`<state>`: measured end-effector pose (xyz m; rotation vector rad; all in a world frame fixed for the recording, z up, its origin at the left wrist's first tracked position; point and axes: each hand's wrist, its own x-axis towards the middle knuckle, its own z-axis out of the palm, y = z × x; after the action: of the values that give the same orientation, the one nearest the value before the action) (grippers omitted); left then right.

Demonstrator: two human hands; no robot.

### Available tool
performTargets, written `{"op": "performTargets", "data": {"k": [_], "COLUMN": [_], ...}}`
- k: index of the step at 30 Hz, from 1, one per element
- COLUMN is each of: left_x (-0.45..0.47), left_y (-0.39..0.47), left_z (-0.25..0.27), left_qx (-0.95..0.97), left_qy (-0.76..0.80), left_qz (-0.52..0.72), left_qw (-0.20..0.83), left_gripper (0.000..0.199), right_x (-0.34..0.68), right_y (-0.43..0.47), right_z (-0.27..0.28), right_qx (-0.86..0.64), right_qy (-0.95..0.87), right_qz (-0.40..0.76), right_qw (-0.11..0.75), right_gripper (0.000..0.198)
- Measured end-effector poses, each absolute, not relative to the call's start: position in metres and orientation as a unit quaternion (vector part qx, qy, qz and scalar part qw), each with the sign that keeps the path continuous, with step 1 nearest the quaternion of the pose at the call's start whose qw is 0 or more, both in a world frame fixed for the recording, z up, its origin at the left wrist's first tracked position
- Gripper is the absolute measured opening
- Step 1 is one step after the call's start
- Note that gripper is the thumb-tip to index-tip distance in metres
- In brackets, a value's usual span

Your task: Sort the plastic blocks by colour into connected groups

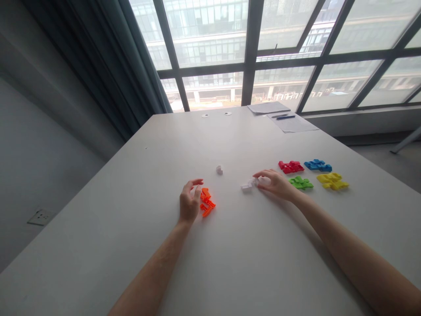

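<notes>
My left hand (190, 202) rests on the table with its fingers loosely curved and apart. Just to its right lies a small cluster of orange plastic blocks (207, 202). The thumb and fingertips of my right hand (275, 184) close around a small white block (254, 181), which they partly hide. Left of those fingertips, another white block (246, 188) lies on the table. A single white block (219, 170) sits farther back, between the two hands.
Grouped to the right are red blocks (291, 166), blue blocks (318, 165), green blocks (300, 183) and yellow blocks (332, 181). Papers (297, 124) with a dark pen (285, 117) lie at the far edge of the white table (210, 267), near the window.
</notes>
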<state>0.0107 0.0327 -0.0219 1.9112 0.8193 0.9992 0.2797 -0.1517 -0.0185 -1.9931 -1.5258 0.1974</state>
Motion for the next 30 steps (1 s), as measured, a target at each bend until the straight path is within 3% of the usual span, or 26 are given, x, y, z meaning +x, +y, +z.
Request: {"op": "performTargets", "data": {"k": [10, 26, 30], "left_x": [0.011, 0.011, 0.011], "left_y": [0.032, 0.033, 0.033], "left_z": [-0.02, -0.021, -0.022], "left_qx": [0.755, 0.751, 0.752], "left_qy": [0.323, 0.318, 0.318], "left_qz": [0.397, 0.403, 0.402], "left_qw": [0.411, 0.416, 0.415], "left_gripper": [0.027, 0.028, 0.028], "right_x": [0.279, 0.276, 0.277], "right_y": [-0.16, -0.159, -0.16], "right_z": [0.001, 0.007, 0.007], "right_qx": [-0.767, -0.763, -0.759], "right_qy": [-0.587, -0.593, -0.594], "right_qz": [0.098, 0.133, 0.132], "right_qw": [0.242, 0.222, 0.231], "right_gripper": [0.026, 0.026, 0.035]}}
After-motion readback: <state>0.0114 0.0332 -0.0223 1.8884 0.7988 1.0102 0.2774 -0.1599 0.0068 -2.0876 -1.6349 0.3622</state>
